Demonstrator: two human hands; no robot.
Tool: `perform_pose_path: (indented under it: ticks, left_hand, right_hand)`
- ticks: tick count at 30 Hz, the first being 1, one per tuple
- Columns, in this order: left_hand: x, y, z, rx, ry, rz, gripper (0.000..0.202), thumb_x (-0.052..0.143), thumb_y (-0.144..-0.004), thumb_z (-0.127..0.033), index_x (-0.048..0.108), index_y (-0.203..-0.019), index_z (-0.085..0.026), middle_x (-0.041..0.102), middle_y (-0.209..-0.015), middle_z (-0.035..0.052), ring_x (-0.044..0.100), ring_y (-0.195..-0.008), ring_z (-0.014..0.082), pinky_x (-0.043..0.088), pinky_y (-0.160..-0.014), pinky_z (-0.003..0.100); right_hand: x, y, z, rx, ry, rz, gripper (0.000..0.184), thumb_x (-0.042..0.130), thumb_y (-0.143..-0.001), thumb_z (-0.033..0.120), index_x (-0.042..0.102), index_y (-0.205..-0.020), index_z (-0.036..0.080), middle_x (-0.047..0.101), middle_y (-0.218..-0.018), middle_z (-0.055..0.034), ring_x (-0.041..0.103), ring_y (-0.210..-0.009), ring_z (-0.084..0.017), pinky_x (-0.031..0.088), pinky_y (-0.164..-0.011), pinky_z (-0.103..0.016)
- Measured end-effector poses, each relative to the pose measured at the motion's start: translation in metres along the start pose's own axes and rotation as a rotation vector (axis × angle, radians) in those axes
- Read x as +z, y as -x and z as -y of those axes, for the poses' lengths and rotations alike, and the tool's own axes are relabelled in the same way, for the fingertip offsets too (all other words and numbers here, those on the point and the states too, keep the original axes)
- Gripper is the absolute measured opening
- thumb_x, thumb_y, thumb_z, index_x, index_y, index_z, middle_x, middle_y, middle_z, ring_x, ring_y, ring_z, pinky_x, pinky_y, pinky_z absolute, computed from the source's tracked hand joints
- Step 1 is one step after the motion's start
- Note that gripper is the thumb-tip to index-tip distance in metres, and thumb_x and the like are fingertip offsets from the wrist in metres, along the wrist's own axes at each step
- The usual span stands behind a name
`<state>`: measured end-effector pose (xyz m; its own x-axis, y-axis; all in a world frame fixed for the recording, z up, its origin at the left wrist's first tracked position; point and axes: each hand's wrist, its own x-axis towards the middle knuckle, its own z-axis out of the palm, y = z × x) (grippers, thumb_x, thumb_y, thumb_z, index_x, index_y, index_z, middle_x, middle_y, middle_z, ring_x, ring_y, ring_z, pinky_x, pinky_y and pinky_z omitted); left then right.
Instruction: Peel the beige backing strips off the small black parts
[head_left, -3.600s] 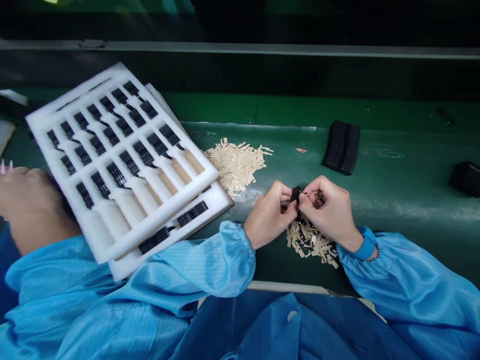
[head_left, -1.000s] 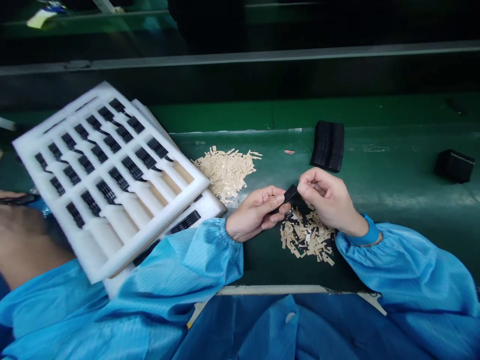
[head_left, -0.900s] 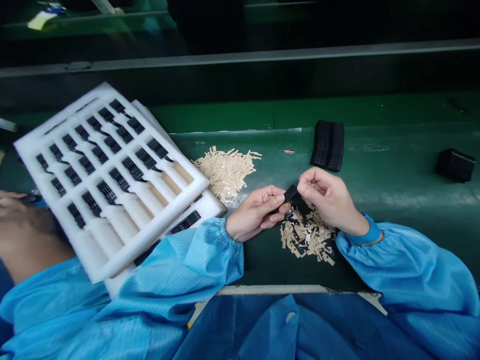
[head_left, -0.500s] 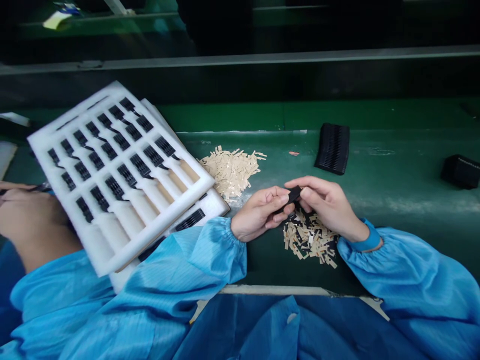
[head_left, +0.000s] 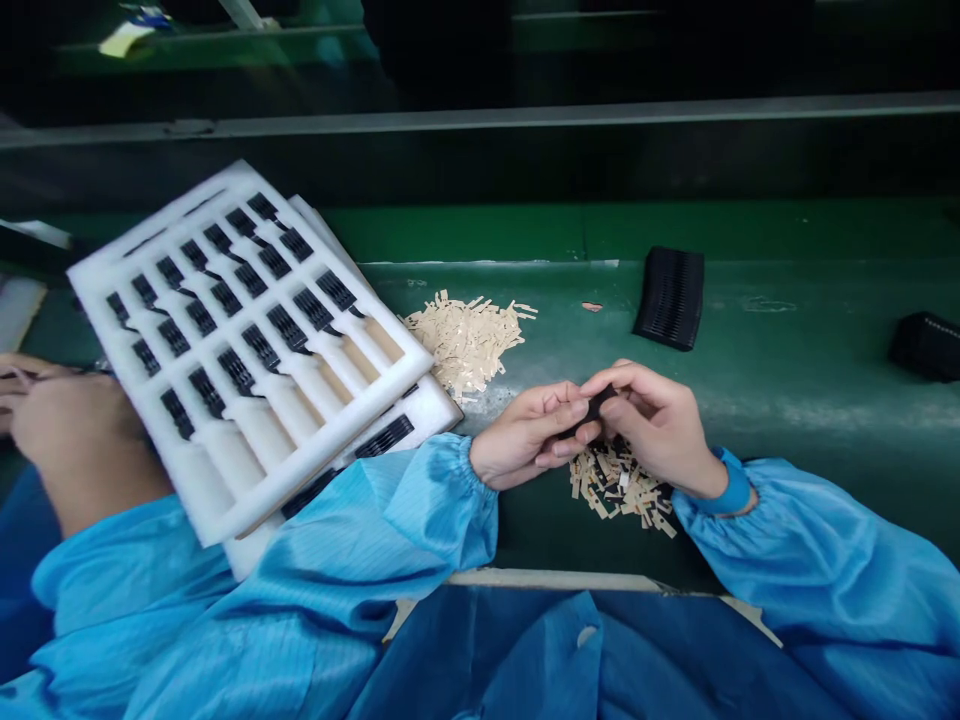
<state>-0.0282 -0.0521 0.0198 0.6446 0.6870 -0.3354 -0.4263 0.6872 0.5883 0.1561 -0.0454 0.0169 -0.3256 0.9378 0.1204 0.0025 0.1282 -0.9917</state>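
Hands (head_left: 529, 437) (head_left: 656, 425) closer around black piece (head_left: 598, 403); parts-laden tray (head_left: 97, 270)

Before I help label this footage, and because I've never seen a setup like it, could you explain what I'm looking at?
There is no machine here: these are a person's bare hands. Every picture comes from one camera worn on that person's head, looking forward and down.

The left hand and right hand meet on a small black piece, mostly hidden by fingers. Below them is a pile of pale pieces. On the green surface also lie a larger pale heap, a ridged black block and, to the left, stacked white foam trays with black parts. Another person's hand shows at the left edge.
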Motion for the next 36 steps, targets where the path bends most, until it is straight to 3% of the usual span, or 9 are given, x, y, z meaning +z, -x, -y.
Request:
perform_pose_path:
  ticks: [3, 12, 14, 19, 21, 24, 27, 31, 36]
  left_hand:
    - [0.0, -0.001, 0.0, 0.016, 0.0, -0.033, 0.04, 0.081, -0.08, -0.038, 0.049, -0.087, -0.016, 0.054, -0.07, -0.0036, 0.038, -0.045, 0.0, 0.019, -0.036, 0.011]
    - [-0.003, -0.004, 0.003, 0.091, -0.143, -0.024, 0.032, 0.072, -0.088, -0.039, 0.051, -0.092, -0.015, 0.061, -0.074, -0.0017, 0.042, -0.048, 0.0016, 0.025, -0.037, 0.011]
    - [-0.003, -0.005, 0.003, 0.128, -0.236, -0.089, 0.032, 0.071, -0.089, -0.041, 0.052, -0.093, -0.015, 0.064, -0.074, -0.0007, 0.042, -0.047, 0.0022, 0.027, -0.037, 0.012]
    - [-0.004, -0.007, 0.003, 0.182, -0.471, -0.29, 0.028, 0.066, -0.092, -0.039, 0.054, -0.095, -0.014, 0.071, -0.075, 0.0029, 0.048, -0.045, 0.004, 0.036, -0.038, 0.015]
    - [-0.004, -0.008, 0.003, 0.195, -0.448, -0.333, 0.03, 0.058, -0.096, -0.043, 0.055, -0.098, -0.014, 0.073, -0.079, 0.0052, 0.053, -0.046, 0.0059, 0.041, -0.039, 0.017]
    - [-0.003, -0.01, 0.003, 0.222, -0.385, -0.36, 0.033, 0.049, -0.101, -0.045, 0.056, -0.103, -0.013, 0.073, -0.08, 0.0061, 0.058, -0.049, 0.0083, 0.046, -0.04, 0.019]
    - [-0.002, -0.01, 0.003, 0.216, -0.388, -0.337, 0.028, 0.048, -0.102, -0.039, 0.057, -0.102, -0.013, 0.071, -0.079, 0.0052, 0.058, -0.05, 0.0083, 0.048, -0.041, 0.019]
    - [-0.003, -0.009, 0.003, 0.198, -0.398, -0.329, 0.025, 0.046, -0.103, -0.035, 0.057, -0.101, -0.013, 0.07, -0.079, 0.0051, 0.057, -0.051, 0.0081, 0.048, -0.042, 0.018]
    - [-0.005, -0.009, 0.004, 0.207, -0.396, -0.316, 0.027, 0.048, -0.102, -0.04, 0.057, -0.101, -0.014, 0.069, -0.079, 0.0042, 0.057, -0.052, 0.0079, 0.048, -0.043, 0.018]
  right_hand:
    - [0.001, -0.001, 0.001, -0.07, 0.181, -0.026, 0.018, 0.075, -0.088, 0.033, 0.073, -0.103, 0.023, 0.063, -0.088, -0.0023, 0.057, -0.072, -0.013, 0.046, -0.065, -0.028]
    - [-0.011, -0.007, -0.002, 0.28, -0.153, 0.064, 0.033, 0.062, -0.095, 0.051, 0.072, -0.095, 0.019, 0.061, -0.07, -0.0002, 0.052, -0.055, -0.011, 0.043, -0.052, -0.026]
    - [-0.015, -0.01, -0.001, 0.335, -0.107, 0.047, 0.039, 0.059, -0.096, 0.054, 0.071, -0.094, 0.017, 0.061, -0.066, 0.0001, 0.051, -0.052, -0.01, 0.041, -0.05, -0.024]
    - [-0.022, -0.021, 0.01, 0.517, 0.035, 0.117, 0.037, 0.082, -0.079, 0.048, 0.063, -0.084, 0.016, 0.061, -0.057, 0.0032, 0.05, -0.043, -0.007, 0.036, -0.04, -0.019]
    - [-0.024, -0.027, 0.011, 0.45, -0.061, 0.006, 0.035, 0.081, -0.08, 0.045, 0.061, -0.083, 0.017, 0.063, -0.059, 0.0033, 0.052, -0.045, -0.007, 0.04, -0.042, -0.019]
    - [-0.031, -0.034, 0.01, 0.296, -0.17, -0.158, 0.036, 0.075, -0.086, 0.045, 0.062, -0.107, 0.019, 0.075, -0.089, -0.004, 0.064, -0.06, -0.01, 0.051, -0.055, -0.024]
    - [-0.046, -0.035, 0.008, 0.266, 0.111, -0.185, 0.043, 0.068, -0.09, 0.047, 0.061, -0.122, 0.018, 0.075, -0.087, -0.0054, 0.058, -0.051, -0.011, 0.047, -0.051, -0.027]
    - [-0.074, -0.031, 0.01, 0.061, 0.799, -0.315, 0.017, 0.067, -0.091, 0.035, 0.07, -0.089, 0.019, 0.066, -0.071, -0.0024, 0.055, -0.058, -0.014, 0.045, -0.06, -0.03]
    - [-0.087, -0.028, 0.007, -0.044, 1.197, -0.158, 0.005, 0.065, -0.089, 0.023, 0.069, -0.09, 0.02, 0.065, -0.085, -0.0054, 0.06, -0.075, -0.019, 0.043, -0.067, -0.033]
